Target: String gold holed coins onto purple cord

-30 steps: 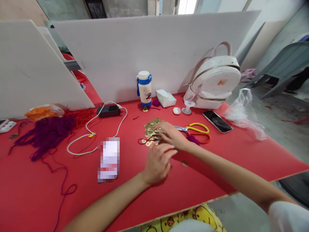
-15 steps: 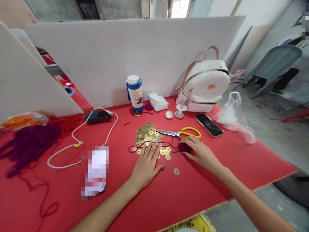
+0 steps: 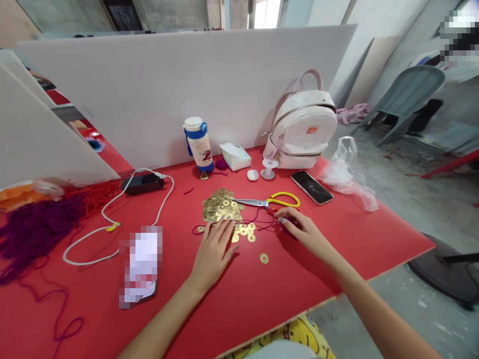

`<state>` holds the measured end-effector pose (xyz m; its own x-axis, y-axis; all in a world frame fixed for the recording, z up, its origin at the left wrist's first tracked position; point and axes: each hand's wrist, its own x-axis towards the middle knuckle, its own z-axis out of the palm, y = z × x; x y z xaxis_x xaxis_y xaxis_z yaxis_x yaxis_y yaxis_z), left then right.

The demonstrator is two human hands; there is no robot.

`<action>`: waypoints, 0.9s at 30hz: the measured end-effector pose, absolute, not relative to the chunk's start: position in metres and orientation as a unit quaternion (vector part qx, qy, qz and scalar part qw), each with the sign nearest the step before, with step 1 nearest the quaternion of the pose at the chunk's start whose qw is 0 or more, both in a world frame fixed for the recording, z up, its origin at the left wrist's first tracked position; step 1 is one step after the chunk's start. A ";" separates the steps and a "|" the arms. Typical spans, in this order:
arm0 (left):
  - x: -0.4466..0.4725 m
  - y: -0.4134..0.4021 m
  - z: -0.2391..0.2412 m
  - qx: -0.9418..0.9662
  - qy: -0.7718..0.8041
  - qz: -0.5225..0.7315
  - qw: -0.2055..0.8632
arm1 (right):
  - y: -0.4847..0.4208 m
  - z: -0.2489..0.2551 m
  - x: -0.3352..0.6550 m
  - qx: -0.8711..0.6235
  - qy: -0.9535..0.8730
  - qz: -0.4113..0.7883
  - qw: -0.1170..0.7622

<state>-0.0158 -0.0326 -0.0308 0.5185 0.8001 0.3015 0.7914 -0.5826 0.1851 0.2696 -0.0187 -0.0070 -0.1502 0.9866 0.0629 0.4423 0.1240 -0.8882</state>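
Dozens of brass coins sit heaped on the red table. The left hand lies flat on their near edge, fingers spread, forearm stretched forward. The right hand arches over a purple cord beside the scissors, fingertips bent down; pinching or just pressing, can't tell.

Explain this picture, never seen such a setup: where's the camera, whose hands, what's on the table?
No machine here: a person works bare-handed, and one camera worn on their head looks down at the hands. The left hand lies flat, fingers open, on the near edge of a pile of brass coins on the red table. The right hand covers a purple thread tuft beside the yellow-handled scissors; whether it holds it is unclear. Behind are a bottle, a backpack and a phone.
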 end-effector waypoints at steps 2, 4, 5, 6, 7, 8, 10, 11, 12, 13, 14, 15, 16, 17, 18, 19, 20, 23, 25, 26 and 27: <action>-0.023 -0.025 -0.024 0.838 0.500 0.219 0.007 | -0.023 -0.008 0.266 -0.540 -0.666 0.378 0.350; -0.032 -0.017 -0.019 0.795 0.559 0.237 0.000 | -0.026 -0.007 0.262 -0.537 -0.664 0.383 0.353; -0.037 -0.013 -0.018 0.777 0.582 0.240 0.004 | -0.027 -0.005 0.260 -0.534 -0.659 0.388 0.360; -0.042 -0.010 -0.016 0.763 0.598 0.244 0.024 | -0.027 -0.002 0.258 -0.530 -0.653 0.395 0.369; -0.047 -0.008 -0.015 0.750 0.610 0.250 0.051 | -0.027 0.001 0.257 -0.526 -0.645 0.406 0.378; -0.052 -0.007 -0.013 0.737 0.621 0.255 0.077 | -0.028 0.005 0.256 -0.523 -0.634 0.418 0.387; -0.059 -0.006 -0.010 0.727 0.636 0.236 0.104 | -0.028 0.013 0.255 -0.520 -0.610 0.436 0.408; -0.061 -0.006 -0.009 0.726 0.641 0.222 0.112 | -0.028 0.016 0.255 -0.521 -0.599 0.441 0.418; -0.063 -0.007 -0.007 0.727 0.644 0.208 0.116 | -0.028 0.020 0.255 -0.522 -0.589 0.444 0.428; -0.064 -0.008 -0.004 0.726 0.647 0.203 0.119 | -0.028 0.022 0.256 -0.523 -0.581 0.445 0.437; -0.065 -0.009 -0.002 0.722 0.648 0.207 0.125 | -0.027 0.024 0.258 -0.523 -0.574 0.446 0.446; -0.065 -0.010 0.000 0.714 0.650 0.221 0.135 | -0.027 0.025 0.259 -0.523 -0.569 0.447 0.452; -0.064 -0.011 0.001 0.701 0.653 0.243 0.152 | -0.027 0.025 0.260 -0.523 -0.565 0.447 0.455; -0.064 -0.012 0.003 0.680 0.657 0.271 0.182 | -0.027 0.025 0.262 -0.524 -0.563 0.445 0.459; -0.064 -0.013 0.004 0.652 0.656 0.305 0.225 | -0.028 0.024 0.263 -0.525 -0.561 0.443 0.461; -0.063 -0.014 0.006 0.618 0.651 0.342 0.277 | -0.028 0.022 0.264 -0.527 -0.561 0.441 0.462; -0.063 -0.015 0.007 0.581 0.642 0.378 0.329 | -0.028 0.021 0.265 -0.528 -0.562 0.439 0.461; -0.062 -0.022 0.014 0.490 0.613 0.456 0.420 | -0.029 0.017 0.267 -0.539 -0.562 0.436 0.451; -0.063 -0.032 0.019 0.479 0.617 0.464 0.416 | -0.030 0.015 0.267 -0.548 -0.563 0.433 0.441; -0.065 -0.037 0.022 0.490 0.622 0.460 0.403 | -0.030 0.014 0.268 -0.551 -0.567 0.427 0.439; -0.066 -0.044 0.024 0.502 0.629 0.453 0.383 | -0.031 0.013 0.268 -0.553 -0.573 0.419 0.437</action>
<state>-0.0662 -0.0438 0.0243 -0.2025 0.9789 -0.0265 0.2850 0.0848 0.9548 0.2683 -0.0305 0.0129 -0.0080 0.9993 0.0368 0.2670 0.0376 -0.9630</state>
